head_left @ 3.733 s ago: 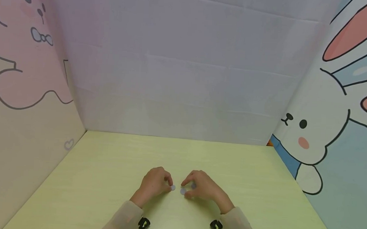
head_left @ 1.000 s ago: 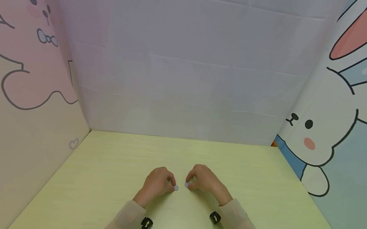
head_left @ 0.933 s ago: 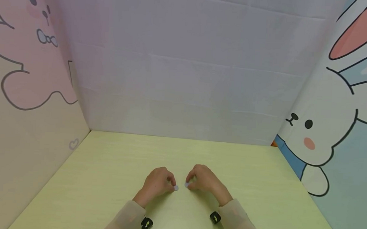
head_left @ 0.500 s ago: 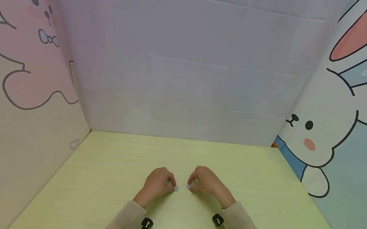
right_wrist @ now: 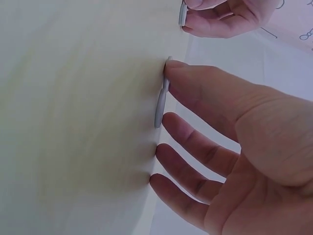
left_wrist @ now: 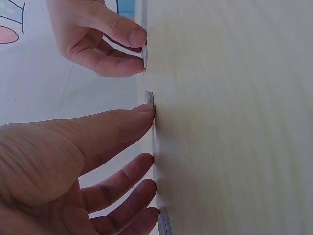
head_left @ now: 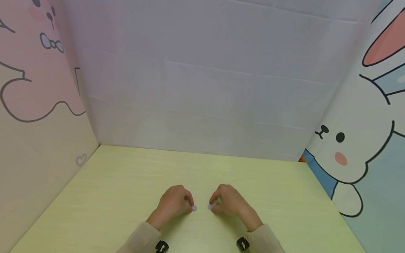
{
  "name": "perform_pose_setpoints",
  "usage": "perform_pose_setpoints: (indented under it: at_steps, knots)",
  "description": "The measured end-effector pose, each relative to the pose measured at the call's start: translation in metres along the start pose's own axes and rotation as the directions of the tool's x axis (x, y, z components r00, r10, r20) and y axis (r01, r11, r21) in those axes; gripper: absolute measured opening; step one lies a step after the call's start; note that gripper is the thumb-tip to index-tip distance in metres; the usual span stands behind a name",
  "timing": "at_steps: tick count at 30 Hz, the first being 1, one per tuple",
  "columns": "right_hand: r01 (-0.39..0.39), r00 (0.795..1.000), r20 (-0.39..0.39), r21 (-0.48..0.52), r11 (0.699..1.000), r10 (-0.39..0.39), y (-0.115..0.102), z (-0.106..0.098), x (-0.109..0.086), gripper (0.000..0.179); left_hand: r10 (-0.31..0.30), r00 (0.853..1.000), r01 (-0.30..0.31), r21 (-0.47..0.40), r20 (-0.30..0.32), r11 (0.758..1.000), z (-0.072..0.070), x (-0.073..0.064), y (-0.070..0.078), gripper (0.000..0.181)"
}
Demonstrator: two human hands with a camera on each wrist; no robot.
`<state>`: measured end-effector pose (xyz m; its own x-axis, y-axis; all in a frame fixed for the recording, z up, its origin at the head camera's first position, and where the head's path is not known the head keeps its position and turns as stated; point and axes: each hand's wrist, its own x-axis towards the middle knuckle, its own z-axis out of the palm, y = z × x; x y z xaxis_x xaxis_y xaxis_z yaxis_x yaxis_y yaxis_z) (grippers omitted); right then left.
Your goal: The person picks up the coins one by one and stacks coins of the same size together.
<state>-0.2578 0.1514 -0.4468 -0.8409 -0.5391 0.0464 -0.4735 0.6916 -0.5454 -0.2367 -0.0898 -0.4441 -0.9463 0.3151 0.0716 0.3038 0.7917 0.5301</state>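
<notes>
My left hand pinches a small silvery coin between thumb and index finger, low over the table. Edge-on in the left wrist view, two thin layers show in that coin stack; another small stack stands by the little finger. Opposite it, my right hand grips a coin with thumb and forefinger. From the right wrist, its thumb is at one upper coin, which overlaps a lower coin near the other fingers. Those fingertips are at the tabletop.
A pale yellow table spreads under both hands. Behind it hangs a plain white backdrop; side panels carry cartoon animals. Black bands sit at both sleeve cuffs.
Earlier my right hand was spread over two separate coins; since then its thumb and finger have drawn in on them. It has lately slid slightly right and nearer. My left hand has barely moved.
</notes>
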Motion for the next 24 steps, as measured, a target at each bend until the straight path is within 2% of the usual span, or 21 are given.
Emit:
perform_pose_setpoints:
  at_steps: [18,24]
  knots:
    - [-0.009,1.0,-0.024,-0.028,1.0,0.008,0.001,0.001,-0.007,0.007,-0.021,1.0,0.021,-0.01,0.011,1.0,0.0,0.0,-0.001,0.019]
    - [-0.014,0.999,-0.036,-0.008,1.0,0.014,0.003,-0.001,-0.012,0.007,-0.018,1.0,0.018,-0.004,0.008,1.0,0.0,0.0,-0.001,0.019]
